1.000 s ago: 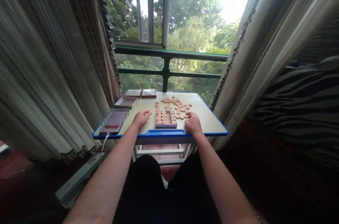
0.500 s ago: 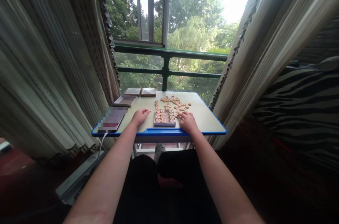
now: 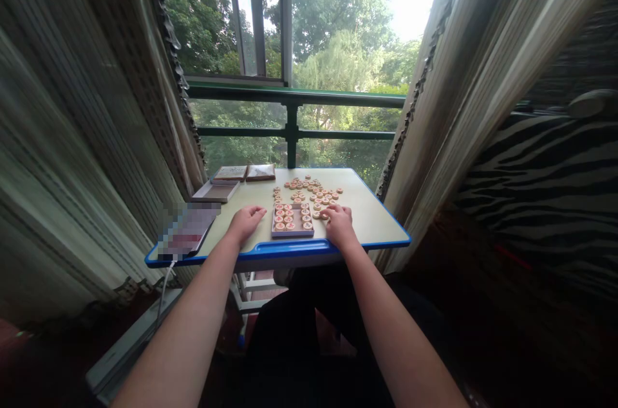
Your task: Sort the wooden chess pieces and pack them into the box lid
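A shallow open box [image 3: 293,233] sits near the front edge of the table. Round wooden Chinese chess pieces fill two columns at its left, red characters on their faces, and one column [image 3: 306,217] at its right, with a bare strip between. To the right of the box, my right hand [image 3: 340,225] has its fingers bent down on a Chinese chess piece [image 3: 324,215], which they partly cover. My left hand [image 3: 246,224] rests on the table left of the box, fingers curled together, with nothing visible in it. Several loose pieces [image 3: 309,186] lie scattered behind the box.
A box lid or tray [image 3: 215,192] lies at the back left, beside two flat booklet-like things [image 3: 261,172]. At the left edge a blurred-out tablet-like device [image 3: 190,228] has a white cable [image 3: 167,286] hanging from it. Blue trim [image 3: 290,246] borders the table [image 3: 371,215].
The view has shifted, so the table appears further left and slightly tilted. My right hand stays beside the box with its fingers low at the pieces; my left hand keeps its place.
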Available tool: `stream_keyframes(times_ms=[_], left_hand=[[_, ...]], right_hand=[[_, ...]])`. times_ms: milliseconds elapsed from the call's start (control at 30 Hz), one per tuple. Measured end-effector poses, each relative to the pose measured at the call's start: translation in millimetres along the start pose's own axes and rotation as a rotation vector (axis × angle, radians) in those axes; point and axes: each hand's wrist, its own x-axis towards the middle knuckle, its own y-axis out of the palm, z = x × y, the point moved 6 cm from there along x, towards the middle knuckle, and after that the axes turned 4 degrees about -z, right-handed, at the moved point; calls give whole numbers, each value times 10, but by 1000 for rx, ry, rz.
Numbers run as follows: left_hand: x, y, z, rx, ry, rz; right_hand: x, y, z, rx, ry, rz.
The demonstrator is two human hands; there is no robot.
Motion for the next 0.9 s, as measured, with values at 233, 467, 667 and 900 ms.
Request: stream_keyframes(times_ms=[233, 467, 667, 900], left_hand=[[-10, -21, -17, -4, -6, 1], [-65, -44, -104, 3, -3, -10], [-72, -27, -143, 168, 8, -7], [275, 60, -373, 607, 66, 128]], right_hand=[[6, -69, -48, 19, 46, -82], [3, -104, -35, 85, 69, -67], [-12, -150, -19, 129, 79, -55], [-28, -199, 53, 107, 34, -35]])
